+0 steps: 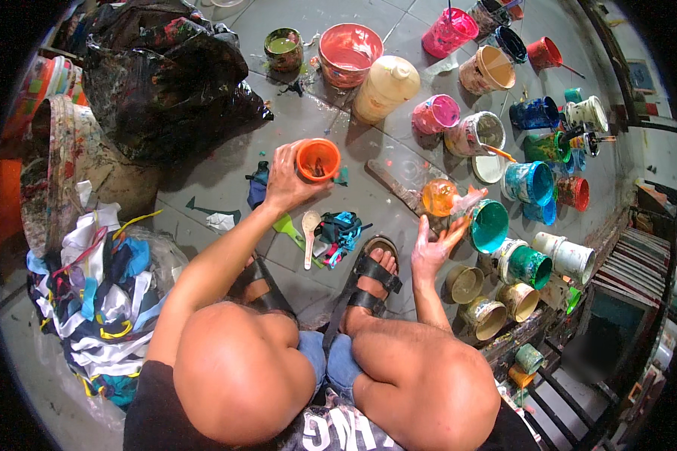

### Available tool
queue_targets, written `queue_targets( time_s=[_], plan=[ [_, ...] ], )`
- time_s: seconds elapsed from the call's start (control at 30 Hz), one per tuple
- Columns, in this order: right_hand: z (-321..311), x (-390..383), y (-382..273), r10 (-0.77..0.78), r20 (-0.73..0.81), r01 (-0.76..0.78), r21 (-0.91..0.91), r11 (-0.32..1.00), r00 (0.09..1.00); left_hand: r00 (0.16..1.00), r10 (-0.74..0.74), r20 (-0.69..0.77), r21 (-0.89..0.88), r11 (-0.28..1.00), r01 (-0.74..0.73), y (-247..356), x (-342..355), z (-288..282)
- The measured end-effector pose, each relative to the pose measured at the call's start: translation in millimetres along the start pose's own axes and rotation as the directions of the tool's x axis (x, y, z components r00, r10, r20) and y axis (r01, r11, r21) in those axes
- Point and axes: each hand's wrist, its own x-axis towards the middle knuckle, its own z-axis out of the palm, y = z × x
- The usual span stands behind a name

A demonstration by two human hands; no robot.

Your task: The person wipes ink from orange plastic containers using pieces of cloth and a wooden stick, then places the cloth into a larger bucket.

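Observation:
My left hand (286,177) grips an orange plastic cup (319,155) with some dark matter inside, held above the tiles. My right hand (435,244), fingers apart and stained, reaches beside a teal paint bucket (489,231), just below a container of orange liquid (437,197); whether the fingertips touch either is unclear. A long stained stick (390,183) lies behind it. Between my sandals and the cup lie a pale spoon (308,240), a green scraper (288,225) and a pile of cloth scraps (341,233).
Several paint buckets (534,180) crowd the right side. At the back stand a cream jug (384,90) and a coral bucket (346,45). A black bag (165,83), a stained drum (60,173) and a heap of scraps (98,301) fill the left. A metal rack (624,263) is at the far right.

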Motion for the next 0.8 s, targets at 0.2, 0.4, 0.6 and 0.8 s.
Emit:
queue_targets(
  time_s=[0.2,0.4,0.6,0.8],
  plan=[
    [37.3,64.3,-3.3,-0.071,-0.024,0.075,0.299,0.951,0.997,0.964,0.246,-0.101,0.029,0.969,-0.244,-0.1,1.9,-2.0],
    [41.5,112.4,37.0,-0.518,0.085,0.523,-0.202,0.828,0.851,0.951,0.269,-0.151,-0.116,0.951,-0.287,23.0,-11.1,-14.1],
    [39.7,161.4,30.4,-0.464,0.392,0.504,0.001,0.864,0.794,0.979,0.187,-0.082,-0.069,0.979,-0.193,26.2,-15.8,-14.1],
    [2.5,106.9,-81.2,-0.417,0.62,0.464,0.094,0.881,0.665,0.978,0.186,-0.099,0.084,0.98,-0.178,21.9,-16.6,-18.0]
  ],
)
